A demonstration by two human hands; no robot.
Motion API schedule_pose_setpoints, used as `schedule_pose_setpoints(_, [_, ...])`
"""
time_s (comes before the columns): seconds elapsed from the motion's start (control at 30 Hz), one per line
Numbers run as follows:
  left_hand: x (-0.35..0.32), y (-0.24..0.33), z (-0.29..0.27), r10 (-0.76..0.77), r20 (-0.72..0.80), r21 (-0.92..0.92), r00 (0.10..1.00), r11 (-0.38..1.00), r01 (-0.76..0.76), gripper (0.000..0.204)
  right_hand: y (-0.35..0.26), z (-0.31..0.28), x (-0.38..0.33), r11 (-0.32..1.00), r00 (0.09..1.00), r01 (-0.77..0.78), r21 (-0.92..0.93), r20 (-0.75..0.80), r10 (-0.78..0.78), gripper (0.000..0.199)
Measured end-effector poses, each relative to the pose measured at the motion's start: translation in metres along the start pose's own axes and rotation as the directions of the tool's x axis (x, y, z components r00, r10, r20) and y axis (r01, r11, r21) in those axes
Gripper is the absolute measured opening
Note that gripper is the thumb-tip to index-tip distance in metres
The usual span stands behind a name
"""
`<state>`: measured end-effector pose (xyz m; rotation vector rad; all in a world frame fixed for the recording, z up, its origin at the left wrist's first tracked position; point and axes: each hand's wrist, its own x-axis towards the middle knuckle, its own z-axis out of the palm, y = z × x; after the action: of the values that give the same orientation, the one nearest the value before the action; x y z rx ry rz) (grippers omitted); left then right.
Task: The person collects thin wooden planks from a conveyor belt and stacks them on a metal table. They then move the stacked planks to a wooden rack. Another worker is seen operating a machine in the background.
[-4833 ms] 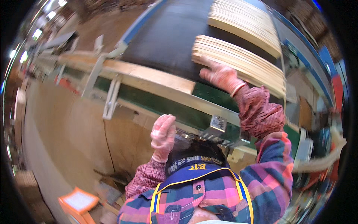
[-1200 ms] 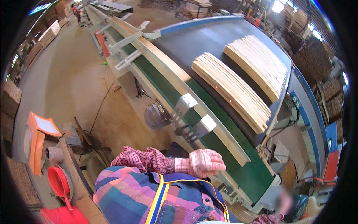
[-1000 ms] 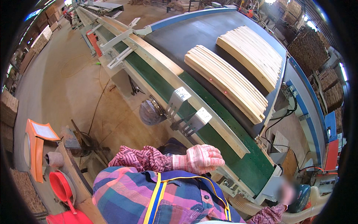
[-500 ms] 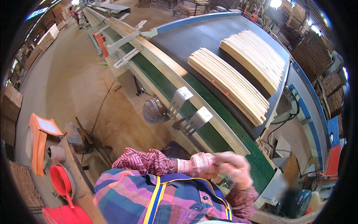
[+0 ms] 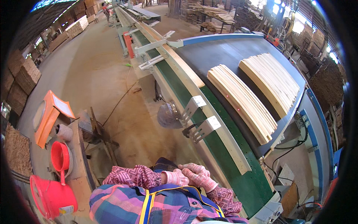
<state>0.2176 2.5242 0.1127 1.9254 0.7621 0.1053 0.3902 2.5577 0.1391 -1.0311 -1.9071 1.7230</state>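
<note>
Right hand now over left hand (grips empty, folded), beside conveyor edge.

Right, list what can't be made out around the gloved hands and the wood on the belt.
Head view, the only one:
- Left hand: mostly covered by the right hand laid over it, so its fingers and anything between the palms stay hidden.
- Near bundle of wooden strips: individual strips too fine to count.
- Far bundle: likewise too fine to count.
- Red bucket: partly cut off by the dark lens rim.
- Distant stacks: too small and bent to identify.
</note>
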Motion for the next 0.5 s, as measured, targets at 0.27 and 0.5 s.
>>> schedule_pose_setpoints(0.27, [0.003, 0.006, -0.004, 0.107, 0.094, -0.026, 0.990, 0.994, -0.105, 0.033, -0.001, 0.018, -0.003, 0.996, 0.994, -0.061, 0.064, -0.081, 0.067, 0.032])
schedule_pose_setpoints(0.5, [0.020, -0.121, 0.047, 0.167, 0.240, -0.670, 0.956, 0.741, 0.039, 0.035, -0.011, 0.058, 0.012, 0.957, 0.949, -0.165, 0.238, -0.226, 0.220, 0.034])
